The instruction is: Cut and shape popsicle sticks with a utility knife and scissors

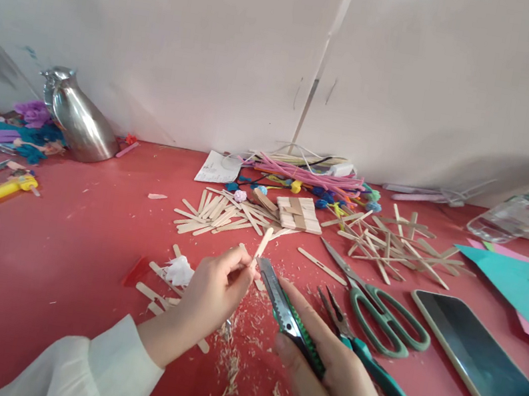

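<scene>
My left hand (pixel 222 285) pinches a small wooden craft stick (pixel 264 242), its rounded end pointing up and away. In my right hand (pixel 321 370) is a green and black utility knife (pixel 291 324), its blade out and the tip beside the stick, close to my left fingertips. Whether the blade touches the wood is hard to tell. Wood shavings (pixel 233 368) lie on the red table (pixel 98 251) below both hands. Several loose sticks and a crumpled white tissue (pixel 180 272) are left of my left hand.
Scissors (pixel 389 320), pliers (pixel 386 377) and a phone (pixel 475 362) lie at the right. Stick piles (pixel 221 214), a stick bundle (pixel 299 214) and pipe cleaners (pixel 309 173) are behind. A metal jug (pixel 82 120) and yellow glue gun (pixel 5 190) stand or lie left.
</scene>
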Motion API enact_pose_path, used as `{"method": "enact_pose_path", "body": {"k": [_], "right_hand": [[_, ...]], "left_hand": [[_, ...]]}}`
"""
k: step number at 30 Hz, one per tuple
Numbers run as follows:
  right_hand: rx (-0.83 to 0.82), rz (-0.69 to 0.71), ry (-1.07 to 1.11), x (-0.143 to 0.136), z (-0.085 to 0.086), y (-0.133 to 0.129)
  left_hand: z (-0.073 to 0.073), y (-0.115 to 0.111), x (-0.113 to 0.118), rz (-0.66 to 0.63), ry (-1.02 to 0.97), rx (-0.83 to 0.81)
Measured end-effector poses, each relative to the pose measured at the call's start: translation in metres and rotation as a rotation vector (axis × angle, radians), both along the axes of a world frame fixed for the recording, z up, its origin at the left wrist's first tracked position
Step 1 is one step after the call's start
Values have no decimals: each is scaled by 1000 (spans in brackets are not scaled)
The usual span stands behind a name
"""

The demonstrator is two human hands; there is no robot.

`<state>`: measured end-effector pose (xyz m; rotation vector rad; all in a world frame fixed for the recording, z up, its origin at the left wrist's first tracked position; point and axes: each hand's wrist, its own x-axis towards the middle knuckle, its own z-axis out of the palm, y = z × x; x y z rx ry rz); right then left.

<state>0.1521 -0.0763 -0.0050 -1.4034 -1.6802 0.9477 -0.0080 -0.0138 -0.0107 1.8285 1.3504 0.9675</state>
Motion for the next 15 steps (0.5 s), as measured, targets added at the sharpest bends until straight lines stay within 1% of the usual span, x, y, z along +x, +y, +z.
{"method": "enact_pose_path", "body": {"k": [5, 9, 12, 15], "right_hand": [[129, 45, -144, 1, -3, -1], [222, 77, -244, 1, -9, 1], [370, 74, -409, 2, -14, 2], [531, 31, -610, 5, -17, 0]], "left_hand": [[-1, -1, 0, -4, 108, 92], [-2, -1, 1, 5, 172, 102], [-3, 0, 1, -9, 184, 78], [-2, 0, 2, -22, 178, 58]]}}
